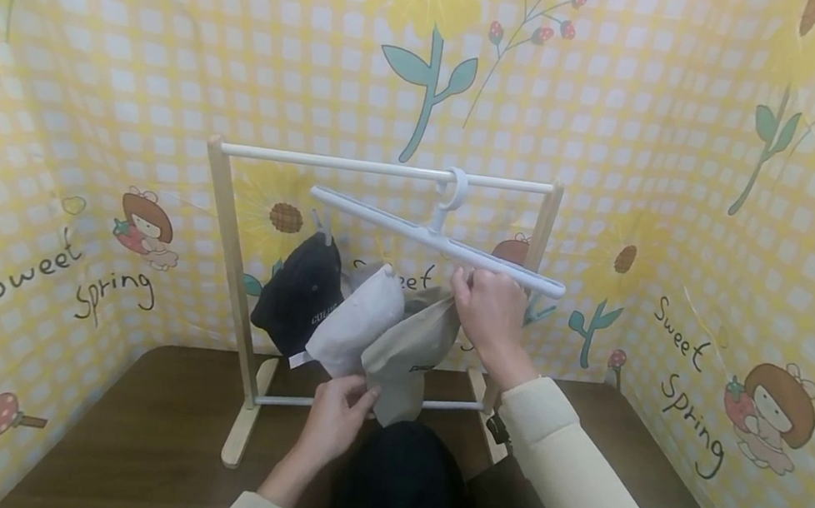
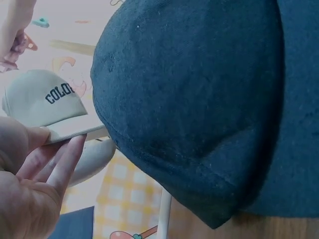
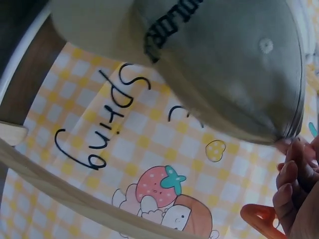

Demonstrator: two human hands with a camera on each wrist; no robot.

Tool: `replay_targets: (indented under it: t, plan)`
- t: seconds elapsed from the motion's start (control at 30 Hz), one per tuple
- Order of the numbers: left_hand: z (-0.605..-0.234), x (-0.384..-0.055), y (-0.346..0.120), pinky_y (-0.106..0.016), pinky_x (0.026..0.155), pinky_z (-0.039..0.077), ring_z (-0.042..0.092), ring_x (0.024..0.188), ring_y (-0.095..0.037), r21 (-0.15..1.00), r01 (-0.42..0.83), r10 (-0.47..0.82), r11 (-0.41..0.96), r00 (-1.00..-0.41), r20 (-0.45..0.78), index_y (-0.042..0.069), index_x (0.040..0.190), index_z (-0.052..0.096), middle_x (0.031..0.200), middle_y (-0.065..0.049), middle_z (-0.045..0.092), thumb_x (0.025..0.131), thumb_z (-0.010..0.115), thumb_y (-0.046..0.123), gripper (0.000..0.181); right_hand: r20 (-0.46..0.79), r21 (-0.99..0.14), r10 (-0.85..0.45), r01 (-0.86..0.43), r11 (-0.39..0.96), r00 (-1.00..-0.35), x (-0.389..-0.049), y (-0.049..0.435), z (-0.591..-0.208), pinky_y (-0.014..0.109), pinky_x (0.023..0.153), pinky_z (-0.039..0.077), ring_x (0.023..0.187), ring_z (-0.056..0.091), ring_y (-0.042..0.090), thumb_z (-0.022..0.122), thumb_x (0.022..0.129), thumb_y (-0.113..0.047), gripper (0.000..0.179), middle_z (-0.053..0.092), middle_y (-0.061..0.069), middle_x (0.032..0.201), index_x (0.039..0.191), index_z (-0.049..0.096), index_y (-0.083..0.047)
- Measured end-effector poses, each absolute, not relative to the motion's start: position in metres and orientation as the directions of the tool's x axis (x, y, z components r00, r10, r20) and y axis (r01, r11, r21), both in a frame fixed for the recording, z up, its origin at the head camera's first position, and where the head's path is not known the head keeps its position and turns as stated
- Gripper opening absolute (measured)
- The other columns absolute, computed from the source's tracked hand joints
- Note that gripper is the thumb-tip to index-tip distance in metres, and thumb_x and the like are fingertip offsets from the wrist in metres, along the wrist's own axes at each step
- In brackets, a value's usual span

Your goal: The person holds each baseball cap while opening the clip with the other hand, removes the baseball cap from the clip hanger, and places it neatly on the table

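Observation:
A beige cap (image 1: 404,346) with dark lettering hangs tilted below the right part of a white hanger (image 1: 382,216). My left hand (image 1: 340,414) pinches its brim (image 2: 72,128) between thumb and fingers. Just under the hanger bar, my right hand (image 1: 489,314) pinches the cap's upper edge, and an orange clip (image 3: 260,218) shows beside those fingers. The hanger slopes down to the right, its hook over the rack's rail (image 1: 298,158). To the left of the beige cap hang a white cap (image 1: 358,320) and a black cap (image 1: 301,292).
The wooden-legged rack (image 1: 228,267) stands on a dark brown table (image 1: 140,416). In the foreground, a dark cap (image 1: 399,488) lies between my arms, with a black COLORADO cap (image 1: 523,502) partly under the right sleeve. Patterned yellow cloth (image 1: 95,84) surrounds the table.

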State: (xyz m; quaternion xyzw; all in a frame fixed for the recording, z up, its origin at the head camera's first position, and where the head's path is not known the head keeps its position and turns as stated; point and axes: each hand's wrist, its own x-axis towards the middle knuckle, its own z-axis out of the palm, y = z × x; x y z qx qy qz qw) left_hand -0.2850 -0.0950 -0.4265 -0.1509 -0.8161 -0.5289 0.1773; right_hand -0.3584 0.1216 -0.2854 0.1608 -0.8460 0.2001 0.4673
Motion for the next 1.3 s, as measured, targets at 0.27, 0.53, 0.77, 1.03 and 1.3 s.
replay_targets:
  t: [0.27, 0.53, 0.77, 1.03, 1.3]
  plan:
    - [-0.425, -0.288, -0.097, -0.025, 0.063, 0.057, 0.070, 0.071, -0.020, 0.779, 0.466, 0.044, 0.420, -0.867, 0.496, 0.004, 0.087, 0.074, 0.084, -0.008, 0.074, 0.096, 0.069, 0.001, 0.011, 0.852, -0.162, -0.144, -0.514, 0.842, -0.503, -0.359, 0.121, -0.276, 0.029, 0.036, 0.024, 0.038, 0.026, 0.012, 0.054, 0.097, -0.011, 0.050, 0.032, -0.005, 0.042, 0.050, 0.037, -0.017]
    - [-0.438, -0.286, -0.100, -0.024, 0.057, 0.051, 0.062, 0.063, -0.010, 0.693, 0.502, 0.063, 0.518, -0.830, 0.554, 0.008, 0.075, 0.070, 0.071, -0.002, 0.069, 0.095, 0.067, -0.001, 0.022, 0.827, -0.223, -0.142, -0.549, 0.806, -0.544, -0.359, 0.127, -0.274, 0.028, 0.036, 0.025, 0.037, 0.029, 0.012, 0.054, 0.098, -0.008, 0.050, 0.039, -0.003, 0.042, 0.049, 0.043, -0.015]
    - [-0.442, -0.287, -0.101, -0.025, 0.059, 0.053, 0.065, 0.066, -0.012, 0.733, 0.482, 0.017, 0.480, -0.840, 0.542, 0.008, 0.076, 0.072, 0.070, -0.003, 0.068, 0.094, 0.069, 0.000, 0.020, 0.820, -0.224, -0.151, -0.552, 0.803, -0.552, -0.359, 0.126, -0.273, 0.028, 0.037, 0.025, 0.038, 0.030, 0.014, 0.056, 0.098, -0.008, 0.050, 0.037, -0.003, 0.043, 0.051, 0.041, -0.015]
    - [-0.439, -0.288, -0.100, -0.025, 0.062, 0.056, 0.070, 0.070, -0.017, 0.765, 0.461, 0.013, 0.450, -0.860, 0.511, 0.006, 0.080, 0.074, 0.076, -0.004, 0.070, 0.095, 0.068, 0.000, 0.017, 0.826, -0.217, -0.144, -0.543, 0.812, -0.545, -0.359, 0.125, -0.274, 0.028, 0.037, 0.025, 0.037, 0.033, 0.014, 0.052, 0.099, -0.014, 0.049, 0.042, -0.003, 0.043, 0.050, 0.044, -0.016]
    - [-0.438, -0.286, -0.098, -0.024, 0.064, 0.056, 0.069, 0.070, -0.014, 0.770, 0.445, 0.017, 0.456, -0.870, 0.493, 0.007, 0.082, 0.074, 0.075, -0.003, 0.069, 0.095, 0.068, 0.001, 0.016, 0.810, -0.232, -0.143, -0.534, 0.813, -0.569, -0.358, 0.123, -0.276, 0.029, 0.036, 0.026, 0.037, 0.035, 0.014, 0.054, 0.100, -0.013, 0.051, 0.049, -0.003, 0.045, 0.050, 0.048, -0.017]
